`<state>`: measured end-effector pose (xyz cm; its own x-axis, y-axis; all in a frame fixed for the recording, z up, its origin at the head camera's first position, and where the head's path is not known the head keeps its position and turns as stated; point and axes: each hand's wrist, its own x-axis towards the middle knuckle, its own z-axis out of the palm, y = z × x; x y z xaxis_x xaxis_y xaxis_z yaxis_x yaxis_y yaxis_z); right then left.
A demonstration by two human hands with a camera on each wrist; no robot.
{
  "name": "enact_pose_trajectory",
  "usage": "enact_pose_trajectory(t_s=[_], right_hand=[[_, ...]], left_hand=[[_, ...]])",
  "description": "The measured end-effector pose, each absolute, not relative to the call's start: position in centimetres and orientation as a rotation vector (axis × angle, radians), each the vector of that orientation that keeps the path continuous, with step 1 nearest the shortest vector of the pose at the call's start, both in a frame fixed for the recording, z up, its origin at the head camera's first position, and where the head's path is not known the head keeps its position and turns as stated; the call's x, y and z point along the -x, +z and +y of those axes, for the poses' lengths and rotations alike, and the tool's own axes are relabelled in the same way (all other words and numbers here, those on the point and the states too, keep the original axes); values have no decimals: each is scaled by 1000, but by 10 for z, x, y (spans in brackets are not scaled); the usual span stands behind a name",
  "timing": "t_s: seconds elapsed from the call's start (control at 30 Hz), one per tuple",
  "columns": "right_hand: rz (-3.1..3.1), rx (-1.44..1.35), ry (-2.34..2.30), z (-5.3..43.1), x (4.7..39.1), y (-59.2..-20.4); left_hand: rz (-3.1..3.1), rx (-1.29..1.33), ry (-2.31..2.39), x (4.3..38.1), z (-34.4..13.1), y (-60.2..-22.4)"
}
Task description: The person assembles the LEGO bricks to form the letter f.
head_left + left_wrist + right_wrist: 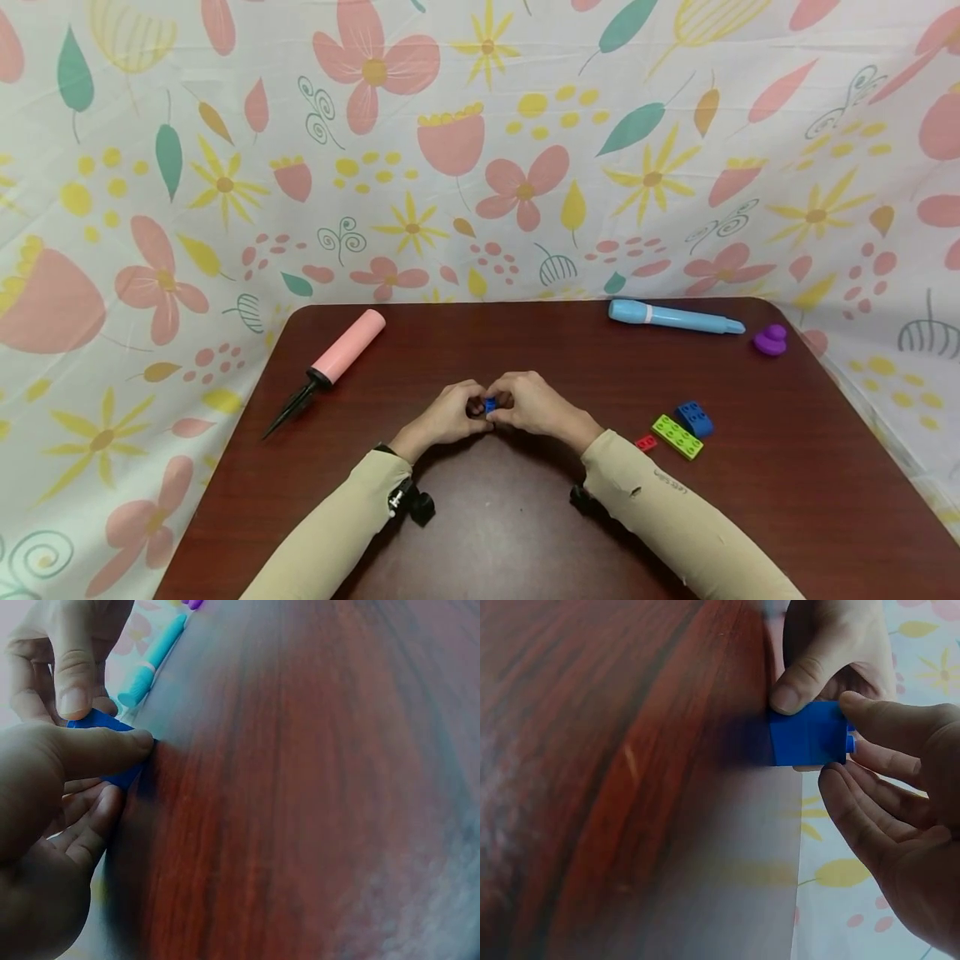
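Block (806,735), blue and studded, is pinched between thumb and fingers of both left hand (448,414) and right hand (536,404), well left of the green brick (677,437). Just beside that brick lie a red brick (646,443), leftward, and a darker blue brick (694,419), on its far side.

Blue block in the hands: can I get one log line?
left hand: holds blue block; right hand: holds same block; lime brick: on table, unheld
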<state>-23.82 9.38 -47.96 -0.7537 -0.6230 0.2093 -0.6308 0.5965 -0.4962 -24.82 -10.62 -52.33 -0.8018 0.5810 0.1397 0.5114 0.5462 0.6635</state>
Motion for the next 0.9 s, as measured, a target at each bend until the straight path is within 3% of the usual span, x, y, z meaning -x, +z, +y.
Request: enact_pose_trajectory(t_s=[0.9], right_hand=[[-2787, -893, 1007, 130, 235, -458]], left_hand=[[2695, -917, 1094, 248, -103, -522]])
